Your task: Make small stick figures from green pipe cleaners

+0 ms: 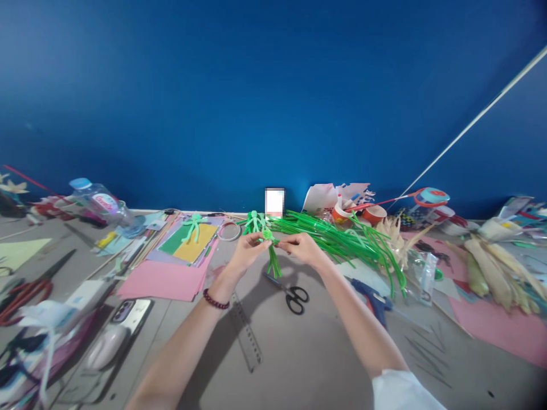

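My left hand [249,250] pinches a green pipe-cleaner figure [274,265] near its light green rounded top, and its several legs hang down below the fingers. From the other side, the closed fingertips of my right hand [302,248] grip a short green piece of the same figure. Just below lie black-handled scissors [294,298], their blades pointing up and left. Behind my left hand is another light green pipe-cleaner figure [254,218], partly hidden. Long green pipe cleaners [329,232] spread in a bundle behind and beyond my right hand.
To the left are pink paper [164,280], a light green figure [194,226] on coloured sheets, a phone [132,313] and a plastic bottle [100,199]. A clear ruler [245,333] lies between my forearms. At right sit a blue glue gun [374,299] and dried husks [487,267].
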A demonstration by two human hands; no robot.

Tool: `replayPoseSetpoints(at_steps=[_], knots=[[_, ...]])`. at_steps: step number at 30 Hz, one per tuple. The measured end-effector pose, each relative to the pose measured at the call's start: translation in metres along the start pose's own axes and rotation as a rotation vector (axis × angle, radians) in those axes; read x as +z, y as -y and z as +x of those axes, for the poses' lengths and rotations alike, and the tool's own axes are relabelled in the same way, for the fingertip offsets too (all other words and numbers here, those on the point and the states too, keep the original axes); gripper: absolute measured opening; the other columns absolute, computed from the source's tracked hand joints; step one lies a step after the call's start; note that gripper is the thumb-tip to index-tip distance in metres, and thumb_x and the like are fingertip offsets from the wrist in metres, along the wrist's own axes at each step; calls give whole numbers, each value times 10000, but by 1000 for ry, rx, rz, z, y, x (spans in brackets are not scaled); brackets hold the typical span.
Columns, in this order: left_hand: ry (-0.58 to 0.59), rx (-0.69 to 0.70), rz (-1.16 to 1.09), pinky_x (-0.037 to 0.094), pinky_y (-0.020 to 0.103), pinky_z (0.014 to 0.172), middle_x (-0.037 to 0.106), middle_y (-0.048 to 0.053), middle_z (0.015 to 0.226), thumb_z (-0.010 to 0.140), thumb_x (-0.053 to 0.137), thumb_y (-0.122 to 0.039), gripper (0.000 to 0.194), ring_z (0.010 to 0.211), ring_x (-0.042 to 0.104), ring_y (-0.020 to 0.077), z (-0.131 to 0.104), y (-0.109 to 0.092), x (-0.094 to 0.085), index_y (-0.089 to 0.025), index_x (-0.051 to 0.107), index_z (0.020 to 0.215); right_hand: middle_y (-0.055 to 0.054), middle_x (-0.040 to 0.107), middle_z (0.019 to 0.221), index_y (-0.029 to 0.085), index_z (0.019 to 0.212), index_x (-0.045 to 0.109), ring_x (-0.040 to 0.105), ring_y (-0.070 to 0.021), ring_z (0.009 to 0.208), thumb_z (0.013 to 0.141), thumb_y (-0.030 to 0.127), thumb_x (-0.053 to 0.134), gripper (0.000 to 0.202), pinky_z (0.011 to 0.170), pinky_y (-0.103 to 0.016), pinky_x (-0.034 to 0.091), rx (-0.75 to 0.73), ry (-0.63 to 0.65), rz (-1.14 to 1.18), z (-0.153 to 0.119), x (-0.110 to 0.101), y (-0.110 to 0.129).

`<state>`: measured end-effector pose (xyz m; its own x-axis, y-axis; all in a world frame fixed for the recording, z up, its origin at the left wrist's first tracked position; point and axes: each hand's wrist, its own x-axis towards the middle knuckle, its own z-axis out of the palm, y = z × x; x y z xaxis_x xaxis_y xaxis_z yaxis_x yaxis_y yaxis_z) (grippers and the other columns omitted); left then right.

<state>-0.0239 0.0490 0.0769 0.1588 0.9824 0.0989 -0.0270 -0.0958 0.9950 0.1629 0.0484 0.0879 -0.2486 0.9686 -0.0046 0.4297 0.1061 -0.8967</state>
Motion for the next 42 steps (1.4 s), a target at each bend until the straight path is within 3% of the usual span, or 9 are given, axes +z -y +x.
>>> replayPoseSetpoints(at_steps=[9, 17, 22, 31, 39, 42], knots=[[160, -3, -76, 445, 270, 611, 650, 31, 662, 587, 778, -374, 278, 608, 540, 125, -4, -7, 2, -137, 678, 693, -20, 695, 700, 162, 806, 772, 535, -133, 600, 718, 395, 650, 278, 597, -247, 413, -69, -28, 58, 1, -7, 0], [85, -21, -14, 441, 253, 629, 601, 4, 650, 701, 687, -384, 240, 623, 527, 114, -2, -10, -3, -148, 644, 686, -39, 721, 751, 161, 802, 763, 598, -168, 670, 718, 380, 656, 258, 632, -263, 433, -57, -74, 37, -3, -7, 8], [43, -30, -2, 413, 243, 572, 568, -7, 587, 627, 753, -415, 310, 577, 492, 102, 1, -9, 0, -144, 601, 621, -46, 733, 810, 174, 801, 756, 629, -193, 751, 731, 369, 645, 235, 696, -279, 447, -67, -104, 27, -3, -4, 8], [169, -12, -47, 449, 276, 643, 664, 38, 683, 626, 764, -397, 299, 633, 567, 135, -4, -9, -1, -134, 695, 751, -25, 701, 792, 168, 786, 724, 579, -155, 725, 730, 370, 652, 222, 708, -274, 426, -108, -29, 60, -1, -8, 4], [313, 151, 421, 385, 232, 581, 589, 10, 637, 744, 599, -302, 174, 623, 494, 122, -9, -19, 0, -139, 641, 701, -22, 675, 731, 167, 752, 727, 544, -145, 656, 695, 368, 671, 216, 606, -252, 406, -62, -34, 1, -5, -13, 5], [290, 195, 525, 350, 224, 554, 554, -2, 614, 740, 567, -255, 141, 597, 458, 112, -12, -25, 2, -139, 614, 677, -24, 663, 714, 163, 750, 726, 516, -135, 613, 705, 380, 657, 232, 558, -242, 383, -77, -62, -50, -5, -10, 4]])
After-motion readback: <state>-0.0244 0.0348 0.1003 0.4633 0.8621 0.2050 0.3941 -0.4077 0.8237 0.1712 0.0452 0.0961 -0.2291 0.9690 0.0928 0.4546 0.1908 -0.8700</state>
